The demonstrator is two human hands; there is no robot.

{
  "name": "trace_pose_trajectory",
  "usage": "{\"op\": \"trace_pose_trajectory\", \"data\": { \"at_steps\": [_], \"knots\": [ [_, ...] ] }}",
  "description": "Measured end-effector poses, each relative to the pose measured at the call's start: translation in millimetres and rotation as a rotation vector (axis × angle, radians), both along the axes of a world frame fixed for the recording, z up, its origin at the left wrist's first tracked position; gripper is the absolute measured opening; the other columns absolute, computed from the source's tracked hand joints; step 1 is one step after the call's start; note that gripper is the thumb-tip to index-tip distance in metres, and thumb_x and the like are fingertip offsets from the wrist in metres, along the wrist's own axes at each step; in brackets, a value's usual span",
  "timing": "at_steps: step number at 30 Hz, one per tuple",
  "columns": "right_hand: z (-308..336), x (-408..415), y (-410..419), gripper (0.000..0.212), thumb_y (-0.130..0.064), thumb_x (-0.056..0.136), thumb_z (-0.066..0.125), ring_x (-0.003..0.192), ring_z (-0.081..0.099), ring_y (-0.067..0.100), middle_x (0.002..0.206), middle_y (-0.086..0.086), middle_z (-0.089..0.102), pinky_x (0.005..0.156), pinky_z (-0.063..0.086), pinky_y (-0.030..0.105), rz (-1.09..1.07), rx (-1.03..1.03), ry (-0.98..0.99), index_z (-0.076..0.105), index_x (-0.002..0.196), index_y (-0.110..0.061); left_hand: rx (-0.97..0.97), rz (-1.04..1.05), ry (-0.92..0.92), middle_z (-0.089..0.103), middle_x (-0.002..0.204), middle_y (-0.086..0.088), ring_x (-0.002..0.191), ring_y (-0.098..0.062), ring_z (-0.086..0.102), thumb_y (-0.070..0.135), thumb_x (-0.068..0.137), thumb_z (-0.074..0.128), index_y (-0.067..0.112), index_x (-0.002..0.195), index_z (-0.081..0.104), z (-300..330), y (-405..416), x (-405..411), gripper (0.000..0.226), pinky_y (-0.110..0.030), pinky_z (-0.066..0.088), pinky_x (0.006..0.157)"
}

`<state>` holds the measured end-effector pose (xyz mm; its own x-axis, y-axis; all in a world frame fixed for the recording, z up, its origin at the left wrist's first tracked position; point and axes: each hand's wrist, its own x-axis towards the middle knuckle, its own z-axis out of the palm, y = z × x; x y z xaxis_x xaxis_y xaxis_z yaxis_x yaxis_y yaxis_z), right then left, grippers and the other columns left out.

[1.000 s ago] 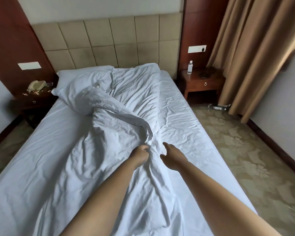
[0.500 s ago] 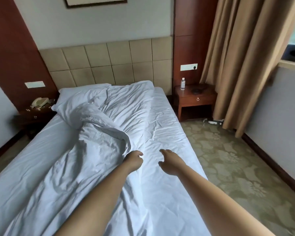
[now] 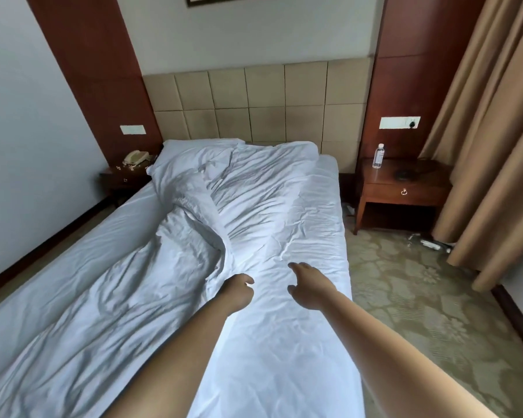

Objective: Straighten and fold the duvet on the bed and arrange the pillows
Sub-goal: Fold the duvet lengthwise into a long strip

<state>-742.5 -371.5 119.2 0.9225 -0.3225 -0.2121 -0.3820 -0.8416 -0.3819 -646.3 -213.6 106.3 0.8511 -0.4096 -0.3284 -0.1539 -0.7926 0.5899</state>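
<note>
**Fold let go, hands drifting toward the head of the bed**

A second ago my left hand [image 3: 237, 292] had a bunched ridge of the duvet [image 3: 109, 297] pinched in its fist, with my right hand [image 3: 310, 286] closing in beside it. Now that grip is gone. My left hand is loosely curled, fingers bent in toward the palm, holding nothing I can see; it hovers just at the edge of the rumpled duvet fold. My right hand is half spread, fingers reaching forward, empty, above the bare sheet [image 3: 284, 357].

My view has come up too: more headboard [image 3: 254, 101] and wall in sight, so I've straightened up and I'm looking along the bed.

Where does that leave things? The duvet lies twisted in a long rope down the left and middle of the mattress, thick and crumpled, running up to the head of the bed, where it is piled against a pillow [image 3: 194, 152]. I can only pick out that one pillow for sure; white on white makes any other hard to tell. The right side of the bed is just wrinkled sheet.

So I'd call the straightening barely started. That tug didn't open the twist. My guess is I need a fresh hold, probably on a corner or the long edge nearer the headboard, to spread it flat before any folding. Pillows wait until after.
</note>
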Motion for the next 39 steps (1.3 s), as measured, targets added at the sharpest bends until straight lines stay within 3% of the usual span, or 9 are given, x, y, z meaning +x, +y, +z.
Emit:
{"op": "trace_pose_trajectory", "data": {
  "at_steps": [8,16,21,28,39],
  "knots": [
    [-3,29,-33,0.060,-0.024,0.095,0.044,0.139,0.027,0.023,0.155,0.002,0.023,0.106,0.033,0.036,0.080,-0.117,0.022,0.021,0.150,-0.022,0.003,-0.045,-0.088,0.043,0.145,-0.004,0.124,-0.020,0.049,0.011,0.092,0.044,0.021,0.136,0.046,-6,-30,35,0.045,-0.025,0.044,0.095],
    [-34,26,-119,0.061,-0.023,0.094,0.046,0.142,0.022,0.023,0.157,0.004,0.019,0.110,0.030,0.036,0.243,-0.121,0.058,0.021,0.150,-0.021,0.387,-0.121,-0.261,0.040,0.144,0.001,0.130,-0.021,0.041,0.016,0.092,0.041,0.024,0.140,0.040,-21,-98,22,0.049,-0.034,0.041,0.100],
    [-48,14,-192,0.060,-0.025,0.094,0.046,0.141,0.023,0.023,0.155,0.005,0.022,0.109,0.031,0.036,0.378,-0.059,0.071,0.023,0.149,-0.021,0.526,-0.045,-0.183,0.040,0.143,0.001,0.131,-0.021,0.039,0.023,0.093,0.043,0.024,0.142,0.038,-31,-158,-22,0.049,-0.035,0.040,0.102],
    [-35,22,-257,0.060,-0.026,0.094,0.046,0.139,0.027,0.024,0.154,0.005,0.024,0.108,0.033,0.037,0.504,-0.045,0.038,0.023,0.149,-0.021,0.544,-0.009,-0.147,0.041,0.143,0.001,0.129,-0.020,0.042,0.027,0.094,0.045,0.024,0.143,0.038,-16,-222,-56,0.050,-0.034,0.041,0.101],
    [-39,95,-274,0.060,-0.024,0.093,0.046,0.139,0.026,0.023,0.154,0.006,0.024,0.107,0.032,0.036,0.661,-0.133,0.028,0.024,0.149,-0.021,0.527,0.236,-0.151,0.043,0.141,0.002,0.130,-0.018,0.041,0.025,0.093,0.046,0.026,0.137,0.045,-20,-220,-13,0.044,-0.031,0.039,0.101]
  ]
}}
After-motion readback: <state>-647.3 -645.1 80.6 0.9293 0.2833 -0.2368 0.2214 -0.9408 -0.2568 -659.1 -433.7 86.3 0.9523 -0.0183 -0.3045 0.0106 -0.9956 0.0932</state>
